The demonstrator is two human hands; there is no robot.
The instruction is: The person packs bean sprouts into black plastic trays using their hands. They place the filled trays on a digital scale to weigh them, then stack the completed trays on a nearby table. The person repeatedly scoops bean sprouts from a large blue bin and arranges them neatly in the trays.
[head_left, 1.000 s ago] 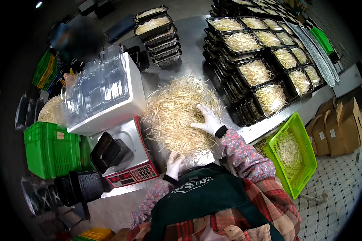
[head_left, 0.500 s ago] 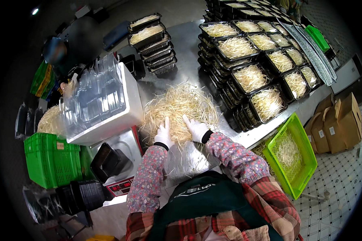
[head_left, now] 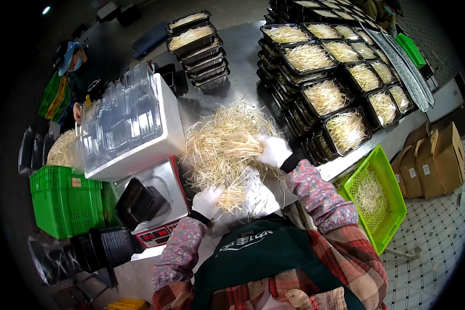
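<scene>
Spread loose on a metal table (head_left: 240, 85), at the centre of the clock: a heap of pale bean sprouts (head_left: 209, 147). At three o'clock of it, closed around a bunch of sprouts: the right hand (head_left: 275, 151), in a white glove. Between six and seven o'clock, with fingers against a small clump at the heap's near edge: the left hand (head_left: 207, 201), gloved likewise; cannot tell whether gripping or only touching.

From the heap outward, at two o'clock: tall stacks of black trays (head_left: 321, 118), packed side by side, with sprouts filling the top ones. Just before twelve: a narrower stack of trays (head_left: 207, 71), again with sprouts in the uppermost. At ten: a white box (head_left: 170, 124), with clear plastic lids (head_left: 132, 113) piled high. Around eight: a black tray (head_left: 132, 204), tilted on the steel plate of a red-edged scale (head_left: 176, 201). Farther out past eight: a green crate (head_left: 64, 201), with more sprouts (head_left: 62, 147) showing beyond its rim; cannot tell whether inside it. Between seven and eight: black trays nested together (head_left: 106, 248). Toward four: a lime basket (head_left: 381, 235), with loose sprouts on its bottom. At three, well apart: brown paper bags (head_left: 439, 165).
</scene>
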